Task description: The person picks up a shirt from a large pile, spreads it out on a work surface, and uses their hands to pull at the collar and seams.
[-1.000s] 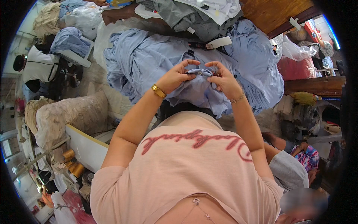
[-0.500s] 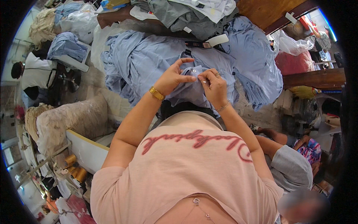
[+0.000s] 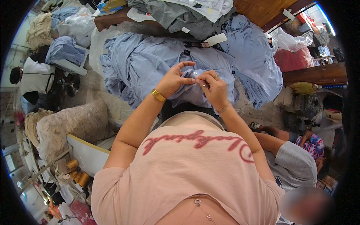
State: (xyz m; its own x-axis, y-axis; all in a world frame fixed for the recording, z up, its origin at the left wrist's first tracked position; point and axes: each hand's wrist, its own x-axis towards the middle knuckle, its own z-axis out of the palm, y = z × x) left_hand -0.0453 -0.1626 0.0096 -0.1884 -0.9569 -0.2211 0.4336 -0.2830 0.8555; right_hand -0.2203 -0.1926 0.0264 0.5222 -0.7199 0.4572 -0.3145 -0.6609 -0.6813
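Note:
A light blue shirt (image 3: 157,62) lies bunched before me, with one buttoned piece of it raised between my hands. My left hand (image 3: 176,79) grips that piece between thumb and curled fingers, the forefinger lifted. A small white button (image 3: 195,73) shows on the fabric just beside the left thumb. My right hand (image 3: 213,87) is closed in a pinch at the same edge, its fingertips meeting the left thumb. A tiny shiny bit (image 3: 204,86) sticks out under the right fingers; its kind is too small to tell. A dark hang tag (image 3: 195,44) rests on the cloth beyond.
More light blue garments (image 3: 253,63) hang down at the right. Grey clothes (image 3: 176,18) are heaped at the far side. A stuffed sack (image 3: 75,122) stands at the left near thread cones (image 3: 79,178). A person in a grey shirt (image 3: 294,165) sits close at my right.
My right fingertips have moved slightly left, up against the left thumb at the fabric's edge. The left hand keeps its hold. The person at my right has shifted a little.

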